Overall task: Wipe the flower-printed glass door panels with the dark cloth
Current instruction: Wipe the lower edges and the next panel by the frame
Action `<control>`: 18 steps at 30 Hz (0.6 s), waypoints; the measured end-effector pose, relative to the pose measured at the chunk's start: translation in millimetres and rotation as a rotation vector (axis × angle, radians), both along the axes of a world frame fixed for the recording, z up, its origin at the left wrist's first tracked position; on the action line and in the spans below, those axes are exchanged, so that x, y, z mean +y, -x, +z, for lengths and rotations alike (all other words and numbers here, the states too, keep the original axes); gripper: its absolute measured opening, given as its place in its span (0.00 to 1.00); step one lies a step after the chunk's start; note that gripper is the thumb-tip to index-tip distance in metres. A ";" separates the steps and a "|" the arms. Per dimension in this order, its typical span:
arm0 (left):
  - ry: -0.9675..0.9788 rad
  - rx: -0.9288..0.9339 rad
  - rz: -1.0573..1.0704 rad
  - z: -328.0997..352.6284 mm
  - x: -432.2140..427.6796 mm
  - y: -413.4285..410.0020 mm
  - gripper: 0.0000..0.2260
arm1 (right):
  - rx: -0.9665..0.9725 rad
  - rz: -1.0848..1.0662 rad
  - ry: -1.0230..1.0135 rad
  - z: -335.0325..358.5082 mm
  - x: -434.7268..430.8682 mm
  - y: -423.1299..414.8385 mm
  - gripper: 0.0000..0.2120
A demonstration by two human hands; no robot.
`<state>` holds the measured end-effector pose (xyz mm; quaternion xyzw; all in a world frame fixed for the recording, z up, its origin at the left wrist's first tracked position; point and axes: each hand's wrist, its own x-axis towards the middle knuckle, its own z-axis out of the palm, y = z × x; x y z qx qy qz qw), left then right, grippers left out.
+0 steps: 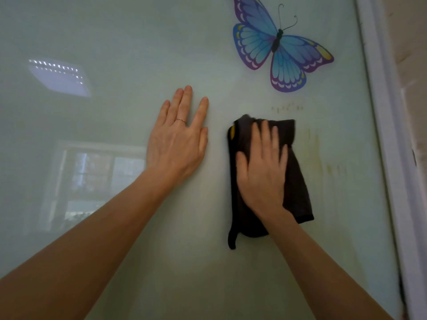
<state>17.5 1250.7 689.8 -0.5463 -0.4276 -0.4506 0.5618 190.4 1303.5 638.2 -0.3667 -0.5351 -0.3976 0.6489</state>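
A pale green glass door panel [115, 31] fills the view, with a blue and purple butterfly print [279, 45] at the upper right. My right hand [262, 172] presses the dark cloth [298, 188] flat against the glass with straight fingers, just below the butterfly; the fingers look blurred. My left hand [179, 139] lies flat on the bare glass to the left of the cloth, fingers straight, a thin ring on one finger. Faint yellowish streaks [314, 148] show on the glass right of the cloth.
The white door frame [390, 158] runs down the right edge, with a pale wall [413, 42] beyond it. The glass reflects a ceiling light [60, 77] and a window [99, 176] at the left.
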 end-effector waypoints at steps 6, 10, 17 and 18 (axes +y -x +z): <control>0.002 0.000 -0.013 -0.3 -0.8 -1.3 0.28 | 0.123 0.031 0.090 1.6 10.3 -35.8 0.33; 0.008 -0.005 -0.012 -0.2 0.3 -0.8 0.29 | 0.239 0.001 0.028 -11.8 1.0 1.6 0.32; 0.007 -0.011 -0.026 -0.2 0.1 -2.1 0.29 | -0.148 0.005 -0.026 -29.1 4.3 -28.9 0.29; 0.009 -0.011 -0.024 -0.7 -0.5 -2.0 0.29 | -0.020 0.016 -0.002 -24.9 8.7 -36.9 0.30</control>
